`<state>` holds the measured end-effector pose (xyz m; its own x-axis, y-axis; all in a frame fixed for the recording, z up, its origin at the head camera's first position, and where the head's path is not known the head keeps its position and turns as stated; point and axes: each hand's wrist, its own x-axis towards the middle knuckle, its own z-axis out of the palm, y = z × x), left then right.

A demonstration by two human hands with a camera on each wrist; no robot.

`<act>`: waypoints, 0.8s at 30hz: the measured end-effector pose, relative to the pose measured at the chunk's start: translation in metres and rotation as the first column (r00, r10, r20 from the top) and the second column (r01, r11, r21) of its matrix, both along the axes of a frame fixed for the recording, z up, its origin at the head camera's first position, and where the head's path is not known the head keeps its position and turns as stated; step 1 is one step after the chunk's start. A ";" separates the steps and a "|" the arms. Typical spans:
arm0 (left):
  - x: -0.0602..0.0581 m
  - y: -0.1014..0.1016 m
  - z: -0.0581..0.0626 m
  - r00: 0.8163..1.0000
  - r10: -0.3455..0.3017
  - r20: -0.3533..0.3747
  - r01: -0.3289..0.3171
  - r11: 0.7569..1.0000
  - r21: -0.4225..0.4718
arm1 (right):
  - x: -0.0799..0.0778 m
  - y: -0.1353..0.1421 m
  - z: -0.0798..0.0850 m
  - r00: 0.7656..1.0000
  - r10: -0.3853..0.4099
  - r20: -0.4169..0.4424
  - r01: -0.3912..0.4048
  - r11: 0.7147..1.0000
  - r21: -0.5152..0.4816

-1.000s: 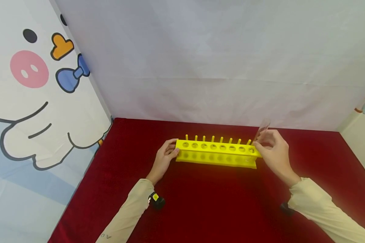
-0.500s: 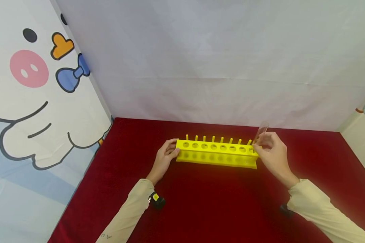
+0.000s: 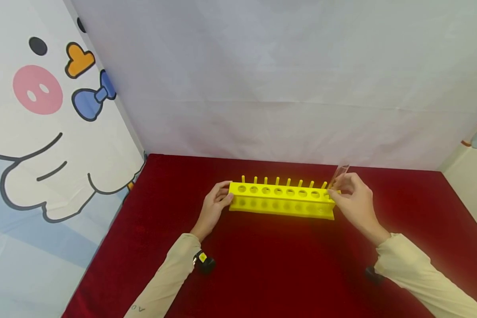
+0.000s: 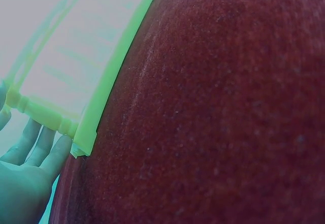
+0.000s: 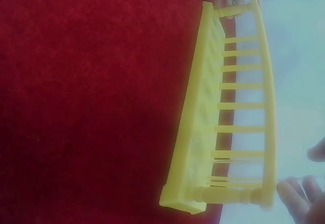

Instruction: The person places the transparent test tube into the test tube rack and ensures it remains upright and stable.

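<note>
A yellow test tube rack (image 3: 280, 198) with a row of holes and upright pegs stands on the red cloth. My left hand (image 3: 213, 204) grips its left end, thumb in front and fingers around the end post, as the left wrist view also shows. My right hand (image 3: 357, 201) pinches a clear glass test tube (image 3: 340, 173) at the rack's right end. The tube leans slightly right, its upper part rising above the fingers. In the right wrist view, its lower part shows faintly between the rack's two plates, below the rightmost hole. The fingers hide where it enters.
Dark red cloth (image 3: 286, 269) covers the table. A pale curtain (image 3: 278, 79) hangs behind its back edge, and a cartoon-printed sheet (image 3: 43, 145) stands to the left. A small black camera (image 3: 206, 264) is strapped to the left wrist.
The test tube has slid lower into the rack's rightmost hole, and my right hand has come slightly down and left with it. My left hand and the rack stay nearly in place.
</note>
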<state>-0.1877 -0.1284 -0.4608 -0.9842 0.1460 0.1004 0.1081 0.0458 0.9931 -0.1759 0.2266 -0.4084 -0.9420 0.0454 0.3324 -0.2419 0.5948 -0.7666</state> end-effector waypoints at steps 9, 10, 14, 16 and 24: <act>-0.011 -0.002 -0.019 1.000 0.007 0.010 -0.007 1.000 0.000 | -0.001 0.002 0.000 0.999 0.009 0.032 -0.010 1.000 0.024; -0.013 -0.002 -0.023 1.000 0.009 0.009 -0.009 1.000 -0.004 | -0.002 0.003 0.000 0.999 0.012 0.036 -0.013 1.000 0.024; -0.017 -0.002 -0.025 1.000 0.020 -0.012 -0.020 0.998 -0.061 | -0.003 0.006 0.002 0.999 0.032 0.039 -0.033 0.999 0.023; -0.016 -0.002 -0.024 0.999 0.024 -0.022 -0.027 0.993 -0.118 | -0.002 0.008 0.003 0.998 0.048 0.041 -0.049 0.999 0.020; -0.006 -0.010 -0.017 0.995 0.096 -0.034 -0.101 0.961 -0.258 | 0.007 0.023 0.007 0.997 0.063 0.038 -0.064 0.998 0.027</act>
